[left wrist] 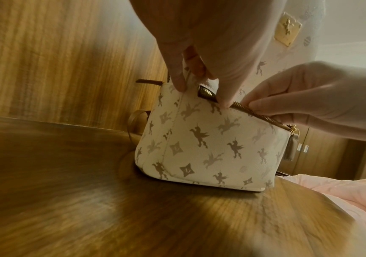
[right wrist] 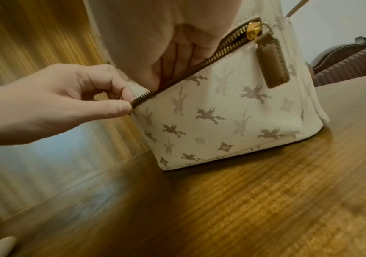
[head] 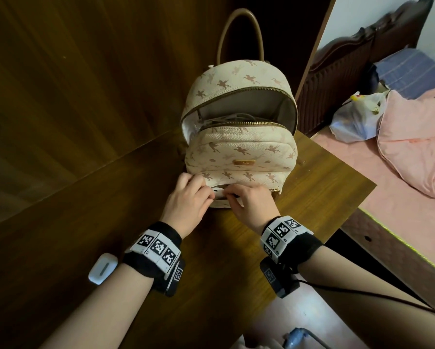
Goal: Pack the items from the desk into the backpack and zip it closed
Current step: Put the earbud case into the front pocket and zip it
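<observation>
The cream leather-look backpack printed with tan winged horses (head: 241, 147) stood upright on the dark wooden desk (head: 211, 260), toward its far right corner and against the wood-panelled wall (head: 72, 71). I saw its main compartment unzipped and gaping, with white cables (head: 226, 118) lying inside. The front pocket (right wrist: 221, 121) at the bottom was also open along its brass-toothed zipper (right wrist: 191, 73), the gold slider with its brown leather pull tab (right wrist: 273, 60) parked at the right end.

My left hand (head: 186, 202) pinched the left end of the pocket's zipper edge between thumb and forefinger, holding it taut. My right hand (head: 251, 205) had its fingers (right wrist: 177, 57) curled down into the pocket mouth; I could see something small and white (head: 217, 191) between the two hands at the opening, but I could not tell whether the right fingers actually gripped it.

A white rounded earbud-style case (head: 102, 269) lay on the desk near the front left edge, just beside my left forearm. Past the desk's right edge was a bed with pink bedding (head: 400, 152) and a plastic bag (head: 357, 117).
</observation>
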Action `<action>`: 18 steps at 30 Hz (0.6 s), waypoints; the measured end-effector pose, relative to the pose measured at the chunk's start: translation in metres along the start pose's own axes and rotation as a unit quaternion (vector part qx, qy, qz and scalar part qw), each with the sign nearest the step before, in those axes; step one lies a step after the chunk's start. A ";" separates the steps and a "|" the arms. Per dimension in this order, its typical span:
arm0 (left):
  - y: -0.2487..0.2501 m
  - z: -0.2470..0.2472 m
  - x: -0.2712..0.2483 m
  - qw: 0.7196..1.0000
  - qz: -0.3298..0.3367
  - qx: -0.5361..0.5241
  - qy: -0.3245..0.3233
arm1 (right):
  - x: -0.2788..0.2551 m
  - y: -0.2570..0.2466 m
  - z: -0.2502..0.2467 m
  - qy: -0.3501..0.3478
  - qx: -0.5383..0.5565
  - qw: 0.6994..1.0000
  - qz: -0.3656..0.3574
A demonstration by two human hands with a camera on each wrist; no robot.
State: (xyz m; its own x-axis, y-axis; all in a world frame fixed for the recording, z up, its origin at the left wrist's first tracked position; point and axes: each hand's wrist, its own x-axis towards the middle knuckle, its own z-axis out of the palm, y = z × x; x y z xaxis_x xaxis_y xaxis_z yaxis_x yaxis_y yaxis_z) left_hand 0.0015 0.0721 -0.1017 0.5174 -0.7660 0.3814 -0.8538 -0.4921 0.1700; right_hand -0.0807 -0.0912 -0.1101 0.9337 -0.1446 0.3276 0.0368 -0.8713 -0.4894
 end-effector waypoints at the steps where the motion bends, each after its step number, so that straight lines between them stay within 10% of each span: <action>1: 0.000 0.000 0.000 1.000 0.000 -0.001 0.000 | 0.001 0.000 0.000 -0.011 -0.003 1.000 0.001; 18: 0.003 -0.002 -0.001 1.000 -0.010 0.009 0.000 | -0.011 0.001 -0.009 -0.082 0.019 0.995 -0.055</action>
State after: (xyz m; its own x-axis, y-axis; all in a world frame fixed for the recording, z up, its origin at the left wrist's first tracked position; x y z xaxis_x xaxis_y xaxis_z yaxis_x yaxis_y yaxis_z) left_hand -0.0014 0.0724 -0.0999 0.5342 -0.7562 0.3778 -0.8422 -0.5147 0.1606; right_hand -0.0936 -0.0945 -0.1070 0.9688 0.0310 0.2458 0.1516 -0.8588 -0.4894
